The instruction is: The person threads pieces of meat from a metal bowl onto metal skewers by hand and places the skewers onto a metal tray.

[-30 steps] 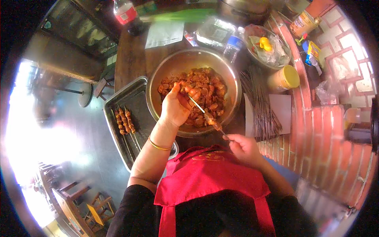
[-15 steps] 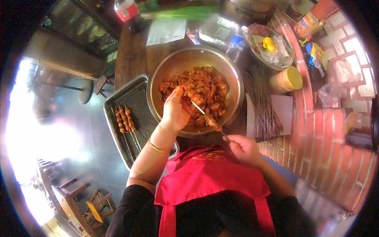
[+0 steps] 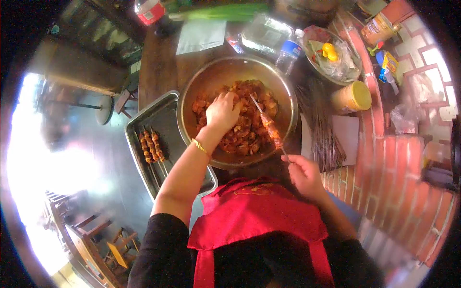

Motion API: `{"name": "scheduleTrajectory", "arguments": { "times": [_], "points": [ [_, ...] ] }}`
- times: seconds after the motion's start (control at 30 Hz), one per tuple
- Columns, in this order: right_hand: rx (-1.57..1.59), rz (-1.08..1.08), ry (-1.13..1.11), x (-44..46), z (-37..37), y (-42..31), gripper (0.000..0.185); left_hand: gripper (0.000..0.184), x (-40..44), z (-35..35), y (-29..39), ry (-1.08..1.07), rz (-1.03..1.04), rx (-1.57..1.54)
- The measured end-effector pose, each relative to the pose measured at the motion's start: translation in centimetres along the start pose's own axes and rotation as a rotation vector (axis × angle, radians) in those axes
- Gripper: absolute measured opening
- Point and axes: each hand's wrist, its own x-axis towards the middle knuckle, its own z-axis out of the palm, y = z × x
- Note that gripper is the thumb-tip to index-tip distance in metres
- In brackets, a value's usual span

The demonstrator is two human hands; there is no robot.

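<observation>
A wide steel bowl (image 3: 183,122) holds a heap of red-brown marinated meat pieces (image 3: 245,139). My left hand (image 3: 223,113) is down in the heap, its fingers curled among the pieces and the fingertips hidden. Closed round the lower end of a metal skewer (image 3: 254,101), my right hand (image 3: 306,176) is at the bowl's near right side. Meat (image 3: 271,129) is threaded along the skewer's middle, and its pointed tip is bare, slanting up and left over the bowl. Several loaded meat skewers (image 3: 152,145) lie at the left in a metal tray (image 3: 169,113).
A bundle of bare skewers (image 3: 321,127) lies on white paper right of the bowl. Behind are a yellow-lidded jar (image 3: 353,97), a water bottle (image 3: 289,52), a dish with plastic bags (image 3: 353,72) and a clear container (image 3: 266,33). A brick wall (image 3: 394,163) borders the right.
My left hand has left the skewer and gone up and down into the meat. My right hand has shifted right with the skewer, whose bare tip now shows.
</observation>
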Motion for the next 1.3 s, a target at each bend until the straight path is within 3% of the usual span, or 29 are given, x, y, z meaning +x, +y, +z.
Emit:
{"name": "scheduleTrajectory", "arguments": {
  "times": [0.03, 0.07, 0.13, 0.2, 0.3, 0.47, 0.6, 0.67, 0.7, 0.73, 0.8, 0.83, 0.87, 0.97, 1.17, 1.3],
  "points": [
    [-0.034, -0.039, -0.005, 0.1, -0.3, 0.3, 0.024, 0.034, 1.0, 0.2, -0.5, -0.186, -0.049, 0.079],
    [-0.067, -0.075, -0.009, 0.1, -0.6, 0.5, 0.024, 0.034, 1.6, 0.5, -0.8, -0.186, -0.044, 0.079],
    [-0.053, -0.058, -0.003, -0.1, -0.7, 0.4, 0.025, 0.035, 2.3, 0.5, -0.6, -0.448, -0.031, 0.225],
    [-0.038, -0.043, -0.001, -0.2, -0.7, 0.3, 0.025, 0.029, 2.4, 0.2, -0.1, -0.432, -0.005, 0.246],
    [-0.039, -0.051, -0.003, -0.3, -0.4, 0.3, 0.025, 0.030, 2.7, -0.6, 0.1, -0.469, -0.168, 0.238],
    [-0.100, -0.113, -0.026, -0.6, 0.0, -0.4, 0.024, 0.032, 2.3, 0.2, -0.9, -0.587, -0.008, 0.222],
    [-0.068, -0.090, -0.001, -1.6, -0.3, -0.1, 0.024, 0.028, 0.9, -0.2, -1.8, -0.398, 0.007, 0.074],
    [-0.090, -0.126, -0.013, -2.0, -0.3, 0.0, 0.025, 0.023, -0.5, -1.0, -1.6, -0.180, -0.267, -0.659],
    [-0.089, -0.130, -0.019, -2.2, -0.1, 0.2, 0.025, 0.019, -1.0, -1.1, -1.3, -0.184, -0.371, -1.098],
    [-0.081, -0.120, -0.042, -2.2, 0.0, 0.4, 0.025, 0.019, -1.7, -1.2, -0.9, -0.174, -0.375, -1.097],
    [-0.077, -0.113, -0.074, -2.5, 0.4, 0.5, 0.025, 0.022, -2.9, -1.5, 0.2, -0.055, -0.559, -1.849],
    [-0.092, -0.119, -0.089, -2.6, 0.6, 0.5, 0.025, 0.025, -3.3, -1.5, 0.2, -0.108, -0.582, -2.030],
    [-0.108, -0.125, -0.102, -2.8, 0.8, 0.4, 0.026, 0.025, -3.6, -1.4, 0.2, -0.101, -0.579, -2.035],
    [-0.151, -0.160, -0.115, -3.1, 1.1, -0.1, 0.026, 0.030, -3.9, -2.2, 1.1, -0.021, -0.852, -2.390],
    [-0.226, -0.178, -0.093, -3.9, 1.1, -0.5, 0.026, 0.028, -4.1, -2.4, 2.1, -0.120, -0.610, -2.431],
    [-0.228, -0.213, -0.051, -3.9, 1.4, -0.4, 0.025, 0.027, -4.2, -3.3, 3.3, -0.104, -0.602, -2.339]
  ]
}}
